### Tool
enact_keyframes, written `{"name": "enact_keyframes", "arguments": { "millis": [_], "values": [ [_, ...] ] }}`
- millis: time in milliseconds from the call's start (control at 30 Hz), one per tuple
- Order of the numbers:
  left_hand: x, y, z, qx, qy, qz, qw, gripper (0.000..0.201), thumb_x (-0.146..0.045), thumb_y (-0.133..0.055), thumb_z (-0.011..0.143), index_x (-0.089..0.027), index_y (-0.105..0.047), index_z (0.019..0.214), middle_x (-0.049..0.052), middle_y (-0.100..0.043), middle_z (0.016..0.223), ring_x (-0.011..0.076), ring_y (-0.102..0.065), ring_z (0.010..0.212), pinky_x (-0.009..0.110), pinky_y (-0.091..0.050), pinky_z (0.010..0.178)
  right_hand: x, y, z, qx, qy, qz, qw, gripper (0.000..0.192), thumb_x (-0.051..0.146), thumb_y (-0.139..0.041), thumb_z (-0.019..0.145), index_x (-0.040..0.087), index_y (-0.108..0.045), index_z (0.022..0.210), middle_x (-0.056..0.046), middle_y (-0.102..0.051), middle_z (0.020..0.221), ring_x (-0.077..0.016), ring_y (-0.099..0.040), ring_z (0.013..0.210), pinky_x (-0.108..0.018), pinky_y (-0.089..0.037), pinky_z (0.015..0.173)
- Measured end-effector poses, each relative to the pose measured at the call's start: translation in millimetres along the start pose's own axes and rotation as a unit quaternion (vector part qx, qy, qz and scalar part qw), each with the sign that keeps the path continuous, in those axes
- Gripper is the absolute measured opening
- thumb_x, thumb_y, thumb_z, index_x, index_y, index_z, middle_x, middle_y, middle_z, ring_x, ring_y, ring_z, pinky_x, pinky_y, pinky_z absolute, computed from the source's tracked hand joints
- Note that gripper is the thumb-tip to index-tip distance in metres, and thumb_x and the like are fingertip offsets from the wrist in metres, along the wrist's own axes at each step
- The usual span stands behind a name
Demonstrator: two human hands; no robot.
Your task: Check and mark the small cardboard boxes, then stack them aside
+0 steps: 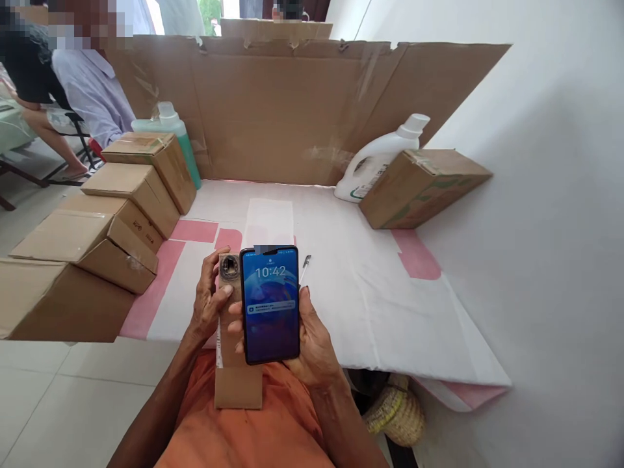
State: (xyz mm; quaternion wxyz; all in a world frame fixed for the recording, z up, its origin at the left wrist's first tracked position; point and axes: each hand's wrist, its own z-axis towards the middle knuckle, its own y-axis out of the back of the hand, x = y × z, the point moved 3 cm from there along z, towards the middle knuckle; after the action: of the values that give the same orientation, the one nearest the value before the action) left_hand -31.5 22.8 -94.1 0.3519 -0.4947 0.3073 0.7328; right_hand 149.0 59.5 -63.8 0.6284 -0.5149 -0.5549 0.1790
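My right hand point(314, 341) holds a dark smartphone point(270, 302) upright, its lit lock screen showing 10:42. My left hand point(208, 302) grips a narrow brown cardboard box point(237, 383) just left of and behind the phone; the box's top end has a dark round opening point(228, 265). Both sit above my lap, at the near edge of the white and pink sheet point(370, 292). A small pen-like object point(305, 266) lies on the sheet just right of the phone.
Several brown cartons point(121, 208) are stacked along the left. A green bottle point(178, 133) stands behind them. A white jug point(377, 162) leans by a tilted carton point(422, 185) at right. A cardboard wall point(292, 104) backs the sheet. Another person point(82, 84) sits far left. A woven basket point(397, 409) rests below.
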Motion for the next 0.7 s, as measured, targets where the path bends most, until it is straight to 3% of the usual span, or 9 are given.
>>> {"name": "enact_keyframes", "arguments": {
  "millis": [167, 267, 333, 400, 467, 567, 700],
  "values": [
    [1.6, -2.9, 3.1, 0.024, 0.005, -0.034, 0.999, 0.065, -0.048, -0.066, 0.087, -0.024, -0.056, 0.147, 0.009, -0.061, 0.144, 0.0299, -0.062, 0.125, 0.040, -0.052, 0.104, 15.4, 28.9, -8.5, -0.044, 0.049, -0.016, 0.998, 0.077, 0.083, -0.053, 0.094, 0.016, -0.075, 0.124, -0.016, -0.079, 0.121, -0.0287, -0.079, 0.101, -0.045, -0.065, 0.088],
    [-0.4, -4.8, 4.7, 0.020, 0.003, -0.028, 0.999, 0.064, -0.046, -0.066, 0.086, -0.023, -0.058, 0.144, 0.008, -0.062, 0.143, 0.0291, -0.062, 0.124, 0.038, -0.052, 0.103, 33.7, 74.5, -5.4, -0.180, 0.119, -0.094, 0.972, 0.069, 0.077, -0.066, 0.088, 0.016, -0.074, 0.118, -0.013, -0.080, 0.107, -0.0263, -0.077, 0.089, -0.041, -0.063, 0.082],
    [-1.5, -5.2, 5.1, 0.017, 0.004, -0.020, 1.000, 0.064, -0.046, -0.066, 0.085, -0.023, -0.059, 0.144, 0.008, -0.062, 0.145, 0.0299, -0.061, 0.126, 0.038, -0.051, 0.105, 50.0, 113.8, -5.8, -0.322, 0.171, -0.218, 0.905, 0.062, 0.075, -0.067, 0.086, 0.016, -0.073, 0.106, -0.008, -0.077, 0.090, -0.0224, -0.072, 0.078, -0.036, -0.060, 0.074],
    [-1.6, -5.1, 5.4, 0.016, 0.010, -0.015, 1.000, 0.065, -0.046, -0.066, 0.084, -0.023, -0.059, 0.145, 0.009, -0.062, 0.146, 0.0308, -0.061, 0.128, 0.039, -0.051, 0.106, 66.3, 149.6, -9.7, -0.451, 0.196, -0.367, 0.790, 0.058, 0.074, -0.059, 0.088, 0.017, -0.067, 0.087, -0.003, -0.067, 0.074, -0.0189, -0.062, 0.069, -0.032, -0.052, 0.066],
    [-0.7, -4.6, 5.6, 0.014, 0.017, -0.018, 1.000, 0.065, -0.045, -0.066, 0.084, -0.023, -0.060, 0.145, 0.009, -0.062, 0.147, 0.0316, -0.060, 0.130, 0.039, -0.051, 0.106, 77.2, 177.5, -14.2, -0.515, 0.195, -0.444, 0.707, 0.053, 0.071, -0.055, 0.089, 0.020, -0.059, 0.073, 0.001, -0.056, 0.062, -0.0175, -0.052, 0.065, -0.030, -0.044, 0.061],
    [1.6, -4.4, 5.9, 0.011, 0.016, -0.022, 1.000, 0.066, -0.045, -0.066, 0.084, -0.023, -0.059, 0.146, 0.009, -0.061, 0.149, 0.0320, -0.059, 0.132, 0.039, -0.050, 0.108, 83.7, 203.0, -21.4, -0.548, 0.176, -0.488, 0.656, 0.045, 0.063, -0.056, 0.086, 0.023, -0.053, 0.066, 0.002, -0.049, 0.057, -0.0183, -0.046, 0.064, -0.032, -0.038, 0.062],
    [7.1, -5.7, 4.2, 0.024, 0.014, -0.041, 0.999, 0.067, -0.046, -0.065, 0.087, -0.023, -0.056, 0.149, 0.009, -0.059, 0.151, 0.0317, -0.058, 0.134, 0.039, -0.048, 0.110, 85.7, 209.0, -29.6, -0.571, 0.153, -0.544, 0.596, 0.036, 0.053, -0.056, 0.083, 0.019, -0.065, 0.079, -0.011, -0.067, 0.077, -0.0286, -0.059, 0.081, -0.041, -0.046, 0.078]
  ]
}}
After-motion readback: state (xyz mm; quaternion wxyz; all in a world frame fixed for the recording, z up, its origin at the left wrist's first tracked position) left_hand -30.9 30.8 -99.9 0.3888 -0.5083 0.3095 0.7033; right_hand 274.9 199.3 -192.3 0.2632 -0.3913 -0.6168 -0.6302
